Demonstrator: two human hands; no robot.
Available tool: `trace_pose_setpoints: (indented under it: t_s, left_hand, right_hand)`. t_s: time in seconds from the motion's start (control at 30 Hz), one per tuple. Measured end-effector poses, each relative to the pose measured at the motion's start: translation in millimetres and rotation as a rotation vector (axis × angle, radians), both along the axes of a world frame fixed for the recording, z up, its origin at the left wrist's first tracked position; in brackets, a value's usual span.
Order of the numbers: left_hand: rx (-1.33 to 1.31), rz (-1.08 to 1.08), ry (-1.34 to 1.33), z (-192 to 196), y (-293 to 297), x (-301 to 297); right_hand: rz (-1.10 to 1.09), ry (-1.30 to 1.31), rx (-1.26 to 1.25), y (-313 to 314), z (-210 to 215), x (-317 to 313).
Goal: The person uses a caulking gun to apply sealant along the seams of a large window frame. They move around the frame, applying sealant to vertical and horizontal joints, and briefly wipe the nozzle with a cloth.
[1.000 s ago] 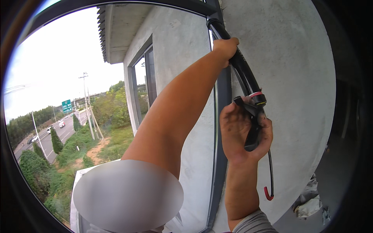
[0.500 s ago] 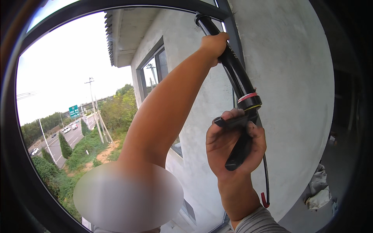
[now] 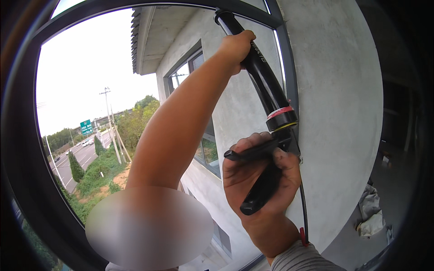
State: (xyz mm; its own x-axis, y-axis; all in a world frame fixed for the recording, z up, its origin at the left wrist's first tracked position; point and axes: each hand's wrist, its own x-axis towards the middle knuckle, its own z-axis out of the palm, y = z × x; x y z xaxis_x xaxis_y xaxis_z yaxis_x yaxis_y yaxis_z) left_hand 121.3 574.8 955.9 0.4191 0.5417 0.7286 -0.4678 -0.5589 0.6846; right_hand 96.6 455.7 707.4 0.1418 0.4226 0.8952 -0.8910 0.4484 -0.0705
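Grey wall (image 3: 339, 113), window frame (image 3: 290, 67) behind sealant gun (image 3: 267, 86).

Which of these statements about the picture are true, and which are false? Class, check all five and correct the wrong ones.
1. The left hand grips the black tube. True.
2. The right hand is empty. False: it holds the black handle.
3. A red band circles the tube near its lower end. True.
4. The thin black rod has a blue tip. False: the tip is red.
5. The road shows at the picture's left. True.
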Motion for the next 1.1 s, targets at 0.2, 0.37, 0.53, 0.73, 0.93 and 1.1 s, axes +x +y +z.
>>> trace_pose_setpoints:
  t_s: [0.2,0.37,0.53,0.73,0.93,1.1]
  left_hand:
    - [0.010,0.026,-0.006,-5,4,-43]
    - [-0.024,-0.002,-0.046,-5,-3,-61]
    - [-0.026,-0.047,-0.073,-4,0,-69]
    - [-0.025,-0.040,-0.063,-5,5,-84]
    - [-0.039,-0.095,-0.114,-14,-3,-110]
    - [-0.054,-0.086,-0.159,-20,-6,-124]
  right_hand:
    - [0.009,-0.005,-0.140,-19,-7,-52]
    - [0.208,-0.192,-0.009,-18,-20,-56]
    - [0.367,-0.226,0.163,-19,-25,-67]
    - [0.537,-0.175,0.215,-21,-45,-82]
    - [0.672,-0.204,0.227,-24,-51,-92]
    - [0.576,-0.197,0.192,-31,-57,-99]
